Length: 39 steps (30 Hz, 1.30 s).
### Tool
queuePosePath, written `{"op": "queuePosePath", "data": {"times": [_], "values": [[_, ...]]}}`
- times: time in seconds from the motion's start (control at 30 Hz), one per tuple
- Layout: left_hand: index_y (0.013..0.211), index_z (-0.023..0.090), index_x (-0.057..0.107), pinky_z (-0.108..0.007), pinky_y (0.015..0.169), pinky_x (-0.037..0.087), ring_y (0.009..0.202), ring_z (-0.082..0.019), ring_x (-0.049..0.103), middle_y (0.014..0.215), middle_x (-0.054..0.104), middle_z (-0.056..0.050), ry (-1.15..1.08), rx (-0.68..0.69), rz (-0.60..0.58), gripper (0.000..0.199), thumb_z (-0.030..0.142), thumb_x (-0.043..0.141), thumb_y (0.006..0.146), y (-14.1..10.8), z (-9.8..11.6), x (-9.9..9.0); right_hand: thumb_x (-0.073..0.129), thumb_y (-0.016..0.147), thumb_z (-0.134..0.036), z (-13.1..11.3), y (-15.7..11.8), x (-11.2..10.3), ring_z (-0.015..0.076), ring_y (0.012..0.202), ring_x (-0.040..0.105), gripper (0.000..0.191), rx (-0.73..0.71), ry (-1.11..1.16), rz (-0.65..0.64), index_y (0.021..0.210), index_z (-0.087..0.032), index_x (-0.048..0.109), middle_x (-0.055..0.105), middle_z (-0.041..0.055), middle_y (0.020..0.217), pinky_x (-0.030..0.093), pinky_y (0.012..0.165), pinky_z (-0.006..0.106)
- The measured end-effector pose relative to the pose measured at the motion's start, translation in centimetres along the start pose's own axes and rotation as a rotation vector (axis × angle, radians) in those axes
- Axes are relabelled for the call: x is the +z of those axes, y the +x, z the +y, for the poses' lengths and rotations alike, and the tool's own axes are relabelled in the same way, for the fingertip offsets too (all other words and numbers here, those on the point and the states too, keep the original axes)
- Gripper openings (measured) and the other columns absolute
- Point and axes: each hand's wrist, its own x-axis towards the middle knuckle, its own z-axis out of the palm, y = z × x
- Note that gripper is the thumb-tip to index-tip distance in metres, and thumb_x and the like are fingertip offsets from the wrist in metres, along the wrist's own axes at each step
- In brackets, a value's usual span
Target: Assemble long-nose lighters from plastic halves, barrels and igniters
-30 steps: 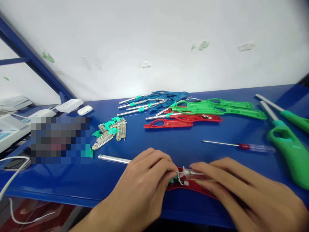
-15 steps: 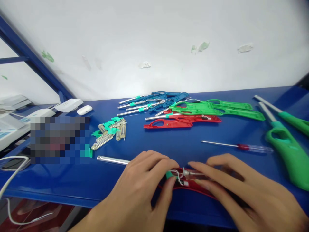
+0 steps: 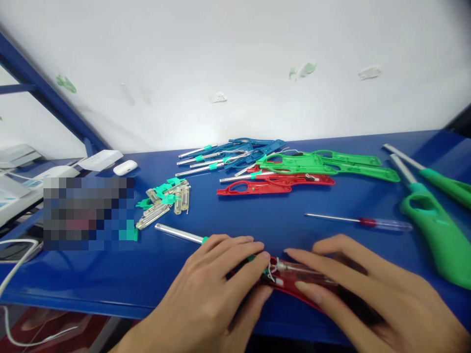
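An opened red lighter shell (image 3: 307, 297) lies at the table's near edge, between my hands. My left hand (image 3: 213, 287) is closed over its front part, fingers on the far side and thumb on the near side. A silver metal tube (image 3: 180, 233) sticks out to the left beyond that hand. Around the rear of the shell, my right hand (image 3: 386, 289) grips with thumb and fingers on opposite sides. Inside the shell sit a clear fuel tank (image 3: 303, 269) and a looped white wire (image 3: 271, 272). The left fingers mostly hide a green part.
Clear fuel tanks with green triggers (image 3: 167, 198) lie in a heap on the left. Blue shells (image 3: 253, 149), green shells (image 3: 331, 164) and red shells (image 3: 257, 188) are at the back. A screwdriver (image 3: 368, 222) and whole green lighters (image 3: 437, 230) lie right, a white case (image 3: 125, 167) left.
The red shell has turned slightly, its metal tube tip moving right and away from me. My left fingers have shifted over the green part and the shell's front. My right hand stays nearly in place.
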Motion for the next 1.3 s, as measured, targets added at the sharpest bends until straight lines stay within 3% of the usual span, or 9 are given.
{"op": "queuePosePath", "data": {"times": [0.07, 0.23, 0.43, 0.63, 0.83, 1.07, 1.3], "values": [[0.129, 0.019, 0.069, -0.027, 0.119, 0.049, 0.121, -0.015, 0.072, 0.131, 0.078, -0.001, 0.013, 0.005, -0.013, 0.024, 0.024, 0.054, 0.112, -0.1, 0.0, 0.0, 0.052, 0.111, -0.040, 0.0, 0.0, 0.0, 0.0115, 0.074, 0.078, 0.024, -0.031, 0.004, 0.054, 0.128, -0.034, 0.068, 0.072, -0.0015, 0.108, 0.060, 0.057, 0.018], [0.130, 0.017, 0.068, -0.035, 0.116, 0.054, 0.125, -0.021, 0.067, 0.132, 0.072, -0.008, -0.019, 0.017, -0.054, 0.023, 0.021, 0.057, 0.109, -0.2, 0.0, -0.2, 0.060, 0.107, -0.025, 0.2, -0.4, 0.1, 0.0123, 0.088, 0.077, 0.022, -0.092, 0.028, 0.158, 0.125, -0.031, 0.071, 0.077, -0.0020, 0.109, 0.062, 0.077, 0.019], [0.125, 0.017, 0.072, -0.033, 0.090, 0.063, 0.102, -0.021, 0.062, 0.116, 0.065, -0.011, -0.140, -0.070, -0.152, 0.023, 0.018, 0.057, 0.107, 0.1, -0.1, -0.4, 0.059, 0.105, -0.022, -0.1, -0.2, 0.0, 0.0154, 0.086, 0.075, 0.022, -0.119, -0.014, 0.149, 0.113, -0.033, 0.075, 0.079, -0.0045, 0.102, 0.059, 0.064, 0.023], [0.125, 0.016, 0.073, -0.036, 0.097, 0.058, 0.099, -0.021, 0.061, 0.112, 0.069, -0.009, -0.143, -0.045, -0.148, 0.025, 0.018, 0.051, 0.111, 0.6, 0.0, -0.5, 0.073, 0.099, -0.026, 0.2, -1.0, 0.4, 0.0127, 0.086, 0.072, 0.028, -0.157, -0.017, 0.184, 0.127, -0.029, 0.072, 0.076, -0.0037, 0.108, 0.058, 0.068, 0.022], [0.121, 0.016, 0.071, -0.030, 0.098, 0.055, 0.100, -0.018, 0.063, 0.112, 0.069, -0.006, -0.125, -0.042, -0.118, 0.018, 0.016, 0.057, 0.109, 0.5, 0.3, -0.7, 0.062, 0.106, -0.028, 0.3, -1.6, 0.6, 0.0155, 0.085, 0.072, 0.024, -0.150, -0.010, 0.148, 0.126, -0.030, 0.075, 0.077, 0.0004, 0.104, 0.062, 0.072, 0.024], [0.118, 0.017, 0.072, -0.031, 0.099, 0.055, 0.099, -0.019, 0.063, 0.111, 0.070, -0.006, -0.151, -0.022, -0.109, 0.015, 0.018, 0.060, 0.108, 0.5, 0.0, -0.4, 0.069, 0.101, -0.047, -0.6, -0.9, 0.8, 0.0223, 0.093, 0.076, 0.028, -0.124, -0.070, 0.199, 0.122, -0.031, 0.079, 0.078, 0.0036, 0.097, 0.064, 0.068, 0.026], [0.120, 0.016, 0.069, -0.031, 0.100, 0.053, 0.103, -0.019, 0.065, 0.110, 0.071, -0.005, -0.092, 0.020, -0.097, 0.015, 0.016, 0.058, 0.109, 0.5, 0.1, -0.4, 0.067, 0.103, -0.042, -0.1, -1.2, 0.4, 0.0197, 0.091, 0.075, 0.028, -0.122, -0.068, 0.170, 0.127, -0.031, 0.077, 0.077, 0.0026, 0.099, 0.064, 0.069, 0.024]]}}
